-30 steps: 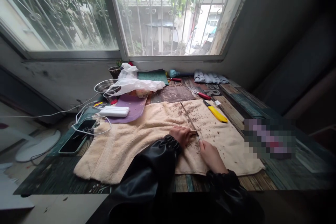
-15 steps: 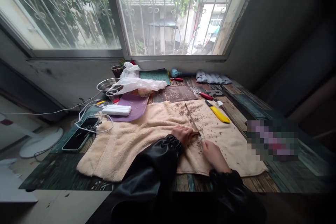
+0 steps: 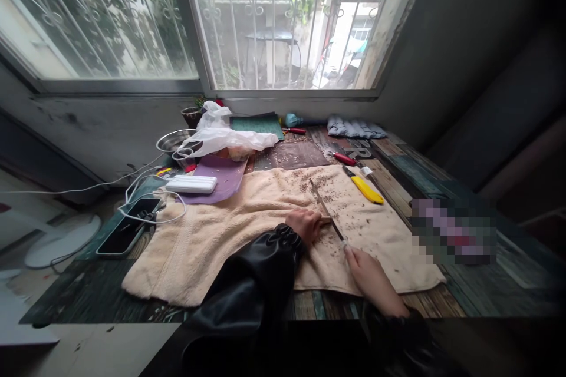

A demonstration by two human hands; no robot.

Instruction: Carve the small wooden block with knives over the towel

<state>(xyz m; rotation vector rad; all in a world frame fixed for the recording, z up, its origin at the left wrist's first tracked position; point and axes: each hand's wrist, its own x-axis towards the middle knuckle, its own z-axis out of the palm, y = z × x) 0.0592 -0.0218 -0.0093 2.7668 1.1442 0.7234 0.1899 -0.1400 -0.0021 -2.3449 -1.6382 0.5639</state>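
My left hand (image 3: 304,225) is closed around a small piece of wood (image 3: 325,220), pressing it down on the beige towel (image 3: 212,247). Only the wood's right end sticks out from my fingers. My right hand (image 3: 370,274) grips the pale handle of a long thin file (image 3: 319,197). The blade slants up and to the left across the wood's exposed end. Brown shavings are strewn over the towel around and beyond the file.
A yellow utility knife (image 3: 366,188) lies on the towel's right, near a red-handled tool (image 3: 344,158). Left are a white power bank (image 3: 191,184) with a cable, and a phone (image 3: 128,227). A plastic bag (image 3: 243,139) and metal bowl (image 3: 170,140) stand behind.
My right hand has drawn the file back toward the lower right across the wood. My left hand stays on the piece. The whole view has shifted slightly.
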